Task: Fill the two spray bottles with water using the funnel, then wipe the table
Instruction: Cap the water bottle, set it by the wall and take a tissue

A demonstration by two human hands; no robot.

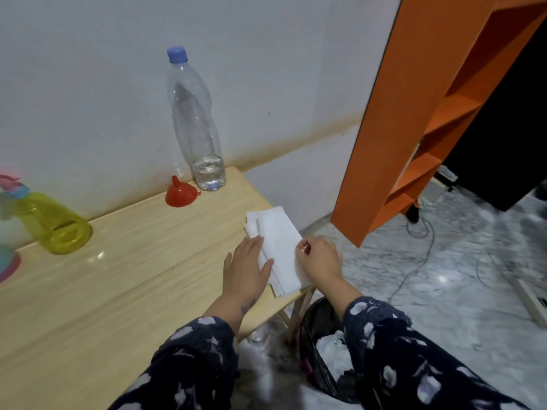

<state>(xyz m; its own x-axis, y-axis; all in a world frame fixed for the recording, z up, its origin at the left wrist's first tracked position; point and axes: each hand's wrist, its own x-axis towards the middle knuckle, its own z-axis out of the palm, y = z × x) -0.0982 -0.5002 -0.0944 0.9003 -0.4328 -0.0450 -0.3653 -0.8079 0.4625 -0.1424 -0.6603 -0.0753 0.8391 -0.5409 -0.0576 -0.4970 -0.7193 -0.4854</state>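
Note:
A stack of white paper tissues lies at the right edge of the wooden table. My left hand rests flat on the stack's left side with straight fingers. My right hand pinches the stack's right edge. A red funnel sits upside down near the wall beside a clear water bottle with a blue cap and a little water at its bottom. A yellow spray bottle stands at the far left. Only a pink and teal part of a second spray bottle shows at the frame's left edge.
A black bin with crumpled white paper stands on the floor below the table's right edge. An orange shelf unit leans at the right, with cables on the marble floor behind it. The white wall runs along the table's far side.

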